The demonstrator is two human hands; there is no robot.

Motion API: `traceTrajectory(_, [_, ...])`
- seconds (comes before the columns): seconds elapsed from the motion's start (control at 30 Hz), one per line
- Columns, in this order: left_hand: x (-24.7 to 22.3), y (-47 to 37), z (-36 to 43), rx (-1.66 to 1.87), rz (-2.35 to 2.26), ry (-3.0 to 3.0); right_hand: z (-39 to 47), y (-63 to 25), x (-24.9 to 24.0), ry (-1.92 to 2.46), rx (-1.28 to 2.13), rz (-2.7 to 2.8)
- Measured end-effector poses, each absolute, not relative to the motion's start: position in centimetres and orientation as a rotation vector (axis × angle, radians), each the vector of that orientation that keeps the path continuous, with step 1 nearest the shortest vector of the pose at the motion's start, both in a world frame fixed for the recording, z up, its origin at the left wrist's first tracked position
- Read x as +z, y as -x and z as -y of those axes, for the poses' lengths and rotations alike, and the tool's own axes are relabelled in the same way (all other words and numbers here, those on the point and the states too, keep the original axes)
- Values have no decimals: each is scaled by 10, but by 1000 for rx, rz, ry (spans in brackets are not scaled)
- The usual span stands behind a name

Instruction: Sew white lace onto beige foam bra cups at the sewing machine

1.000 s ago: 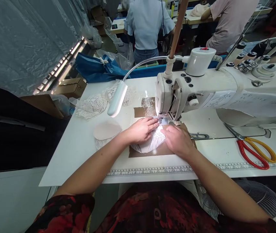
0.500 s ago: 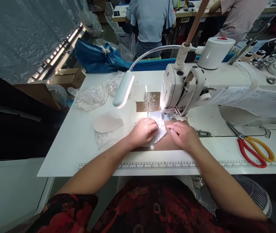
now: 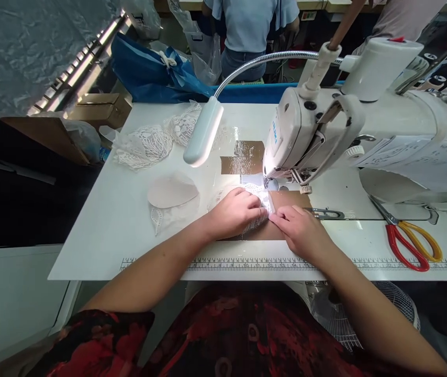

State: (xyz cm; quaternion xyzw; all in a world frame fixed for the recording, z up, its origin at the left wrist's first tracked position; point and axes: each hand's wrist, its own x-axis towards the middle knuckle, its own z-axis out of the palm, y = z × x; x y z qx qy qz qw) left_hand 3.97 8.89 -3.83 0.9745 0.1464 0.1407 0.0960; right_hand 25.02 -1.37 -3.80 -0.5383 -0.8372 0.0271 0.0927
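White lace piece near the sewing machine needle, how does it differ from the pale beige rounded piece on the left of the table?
The white lace piece has the left hand on it; the pale beige rounded piece lies untouched. The lace piece lies partly over a brown patch, and the beige one lies left of it. The lace piece looks openwork; the beige piece's top is plain. Both are pale and on the same table.

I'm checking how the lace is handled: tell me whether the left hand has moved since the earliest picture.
Yes: judged against the sewing machine, the left hand has drawn back toward the person, farther from the stitching point.
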Motion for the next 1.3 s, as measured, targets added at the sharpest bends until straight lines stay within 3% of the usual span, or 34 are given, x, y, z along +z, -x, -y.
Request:
traceTrajectory(1.0, [-39,-39,-86,314,-389,-3103,16,-257,-49,1526,206,2214])
traceTrajectory(1.3, [-39,-41,-86,377,-443,-2949,11,-245,-50,1607,19,2342])
